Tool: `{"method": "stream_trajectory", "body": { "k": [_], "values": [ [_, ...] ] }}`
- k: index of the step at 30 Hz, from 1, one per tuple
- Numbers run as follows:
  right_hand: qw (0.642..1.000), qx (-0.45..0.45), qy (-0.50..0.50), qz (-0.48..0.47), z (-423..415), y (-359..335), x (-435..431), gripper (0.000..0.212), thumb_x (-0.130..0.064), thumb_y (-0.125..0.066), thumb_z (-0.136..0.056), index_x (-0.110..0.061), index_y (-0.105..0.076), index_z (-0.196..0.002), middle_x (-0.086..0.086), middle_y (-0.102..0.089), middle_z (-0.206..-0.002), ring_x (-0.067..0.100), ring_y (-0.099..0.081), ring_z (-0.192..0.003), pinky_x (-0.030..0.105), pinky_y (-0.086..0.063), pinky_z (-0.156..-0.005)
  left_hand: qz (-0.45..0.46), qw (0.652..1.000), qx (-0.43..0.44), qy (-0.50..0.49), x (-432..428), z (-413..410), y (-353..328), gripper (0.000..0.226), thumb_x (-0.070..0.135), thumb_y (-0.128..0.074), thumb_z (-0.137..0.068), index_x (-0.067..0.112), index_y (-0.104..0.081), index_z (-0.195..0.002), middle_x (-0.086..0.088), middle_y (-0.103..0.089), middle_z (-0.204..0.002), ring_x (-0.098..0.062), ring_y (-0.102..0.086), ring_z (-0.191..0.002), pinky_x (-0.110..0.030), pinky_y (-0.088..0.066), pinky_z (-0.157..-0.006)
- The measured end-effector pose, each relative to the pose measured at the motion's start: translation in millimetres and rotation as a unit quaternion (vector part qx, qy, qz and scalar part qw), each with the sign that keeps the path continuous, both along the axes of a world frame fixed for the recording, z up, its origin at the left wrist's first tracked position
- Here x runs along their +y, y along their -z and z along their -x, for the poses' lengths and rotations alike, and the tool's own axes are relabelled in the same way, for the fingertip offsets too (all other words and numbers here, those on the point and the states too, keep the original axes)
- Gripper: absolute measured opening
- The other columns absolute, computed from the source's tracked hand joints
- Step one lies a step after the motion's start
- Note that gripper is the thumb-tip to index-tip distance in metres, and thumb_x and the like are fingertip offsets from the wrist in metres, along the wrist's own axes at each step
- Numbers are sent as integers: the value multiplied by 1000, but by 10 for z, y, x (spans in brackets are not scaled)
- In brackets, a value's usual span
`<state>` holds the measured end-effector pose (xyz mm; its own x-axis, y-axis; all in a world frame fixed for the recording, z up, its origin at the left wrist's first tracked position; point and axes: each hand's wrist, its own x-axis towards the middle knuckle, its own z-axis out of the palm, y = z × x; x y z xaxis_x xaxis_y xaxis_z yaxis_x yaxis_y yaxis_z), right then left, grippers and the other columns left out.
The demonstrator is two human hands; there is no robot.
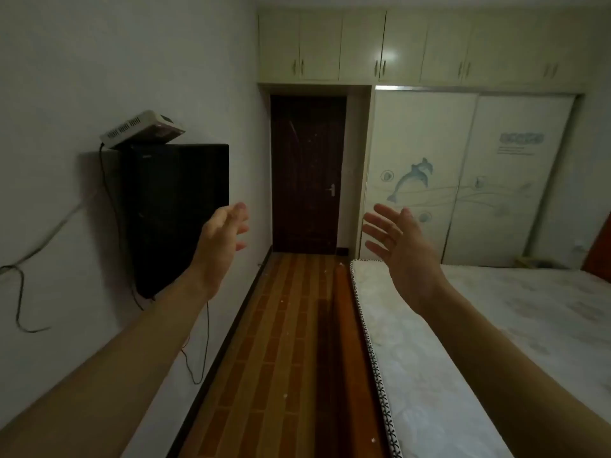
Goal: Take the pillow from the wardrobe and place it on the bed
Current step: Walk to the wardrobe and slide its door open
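Note:
The wardrobe (469, 180) stands at the far end of the room on the right, its two pale sliding doors with dolphin drawings closed. No pillow is in sight. The bed (496, 342), a bare white patterned mattress, runs along the right side from the wardrobe toward me. My left hand (223, 239) is raised over the floor strip, fingers apart and empty. My right hand (400, 249) is raised above the mattress's far left corner, palm facing left, fingers spread, holding nothing.
A dark wooden door (305, 173) is closed straight ahead. A black TV (178, 213) hangs on the left wall with a white box (142, 128) on top and loose cables (20, 292). A narrow wooden floor strip (281, 342) runs between wall and bed. Overhead cabinets (363, 47) span the top.

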<state>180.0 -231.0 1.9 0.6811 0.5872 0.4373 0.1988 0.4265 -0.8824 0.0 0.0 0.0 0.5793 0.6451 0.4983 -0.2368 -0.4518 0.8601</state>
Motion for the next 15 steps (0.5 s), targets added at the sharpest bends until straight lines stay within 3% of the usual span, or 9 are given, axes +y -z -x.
{"method": "stream_trajectory", "body": {
  "k": [8, 15],
  "values": [
    [1000, 25, -12, 7, -175, -7, 650, 52, -51, -24, -101, -24, -54, -133, -2, -64, -130, 14, -60, -120, 38, -44, -106, 20, 1000, -12, -2, 522, -138, 14, 51, 54, -41, -96, 23, -45, -136, 1, -54, -134, -12, -54, -121, -37, -46, -100],
    [999, 48, -12, -2, -764, 145, 1142, 54, -51, -27, -100, -20, -52, -136, 0, -63, -130, 14, -60, -120, 36, -45, -103, 33, 999, -5, -11, 971, -797, 49, 45, 56, -42, -96, 27, -49, -130, 3, -56, -133, -12, -55, -120, -40, -46, -101]
  ]
}}
